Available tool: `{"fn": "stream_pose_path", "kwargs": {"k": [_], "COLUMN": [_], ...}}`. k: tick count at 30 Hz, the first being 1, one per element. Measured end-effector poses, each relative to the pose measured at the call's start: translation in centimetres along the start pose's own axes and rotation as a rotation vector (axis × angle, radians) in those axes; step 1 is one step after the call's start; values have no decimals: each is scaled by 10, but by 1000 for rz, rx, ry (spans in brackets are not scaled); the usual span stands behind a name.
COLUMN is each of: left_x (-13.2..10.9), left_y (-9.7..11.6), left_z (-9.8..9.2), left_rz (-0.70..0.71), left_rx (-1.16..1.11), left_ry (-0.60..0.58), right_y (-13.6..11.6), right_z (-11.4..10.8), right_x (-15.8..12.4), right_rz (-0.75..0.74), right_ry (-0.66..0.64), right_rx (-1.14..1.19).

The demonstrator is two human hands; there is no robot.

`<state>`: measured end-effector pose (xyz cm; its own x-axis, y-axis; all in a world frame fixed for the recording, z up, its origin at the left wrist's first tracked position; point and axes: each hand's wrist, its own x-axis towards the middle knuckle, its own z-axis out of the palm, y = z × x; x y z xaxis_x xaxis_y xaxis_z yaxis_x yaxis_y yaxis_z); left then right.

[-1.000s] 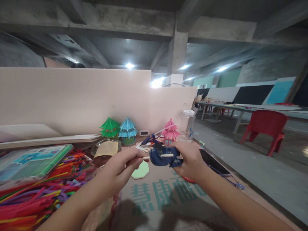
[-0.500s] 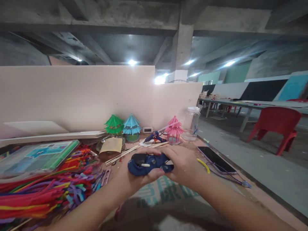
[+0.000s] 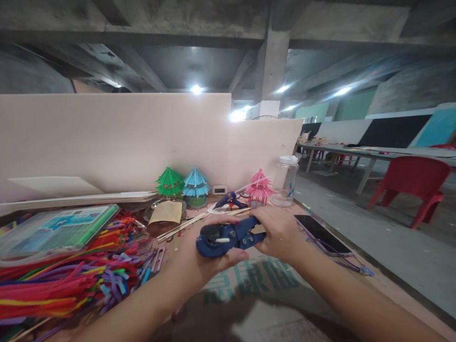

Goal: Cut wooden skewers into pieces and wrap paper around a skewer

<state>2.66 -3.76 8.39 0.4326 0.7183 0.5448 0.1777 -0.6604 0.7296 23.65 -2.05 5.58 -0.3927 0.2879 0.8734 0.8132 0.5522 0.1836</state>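
The left hand (image 3: 195,251) cupped the blue cutter (image 3: 231,236) while the right hand (image 3: 281,232) gripped its handles (image 3: 254,238) near the phone (image 3: 322,235)

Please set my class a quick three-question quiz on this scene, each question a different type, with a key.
1. True or false: neither hand touches the blue tool.
2. Which model stands nearest the clear bottle? A) green model B) light blue model C) pink model
3. Fill in: in the picture, the phone lies to the ____ of the blue tool.

Key: 1. False; the left hand and right hand both hold it. 2. C. 3. Right.
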Motion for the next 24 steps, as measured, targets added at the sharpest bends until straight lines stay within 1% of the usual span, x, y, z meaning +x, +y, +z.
{"fn": "stream_pose_path", "kwargs": {"k": [3, 6, 12, 15, 17, 20, 22, 24], "left_x": [2, 6, 11, 12, 13, 17, 21, 25], "left_y": [-8, -16, -21, -19, -19, -23, -30, -40], "left_z": [-4, -9, -10, -10, -11, -14, -16, -21], "left_rz": [-17, -24, 33, 34, 46, 31, -30, -91], "left_rx": [43, 91, 226, 205, 187, 274, 376, 425], "left_ry": [-42, -76, -37, -80, -100, -134, -151, -154], "right_y": [8, 12, 14, 15, 15, 14, 14, 16], "right_z": [0, 1, 5, 7, 7, 7, 8, 12], "right_x": [-3, -3, -4, -5, -3, 0, 0, -1], "right_rz": [58, 104, 98, 46, 37, 127, 227, 345], "right_ry": [-35, -43, -55, -15, -17, -76, -115, -165], "right_rx": [54, 53, 19, -31, -61, -29, 54, 133]}}
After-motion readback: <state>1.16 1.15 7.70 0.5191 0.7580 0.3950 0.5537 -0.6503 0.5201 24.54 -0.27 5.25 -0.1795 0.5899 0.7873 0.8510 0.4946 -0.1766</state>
